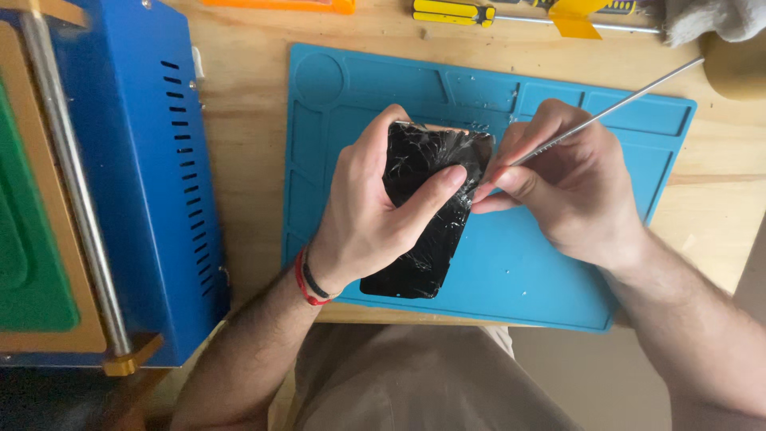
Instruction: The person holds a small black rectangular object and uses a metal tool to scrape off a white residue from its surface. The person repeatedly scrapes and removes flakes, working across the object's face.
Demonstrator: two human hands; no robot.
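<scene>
A black phone (423, 231) with a badly cracked glass face lies tilted over a blue work mat (550, 271). My left hand (371, 211) grips it, the thumb pressed across the glass and the fingers curled over its far end. My right hand (562, 179) pinches a long thin metal pry tool (622, 100), whose tip meets the phone's upper right edge. The tool's shaft runs up and to the right past the mat. Small glass bits are scattered on the mat near the phone.
A blue metal machine (152, 183) with vent slots and a steel rod (68, 175) stands at the left. At the back of the wooden table (239, 120) lie a yellow screwdriver (463, 12), an orange object (279, 5) and a pale cloth (718, 20).
</scene>
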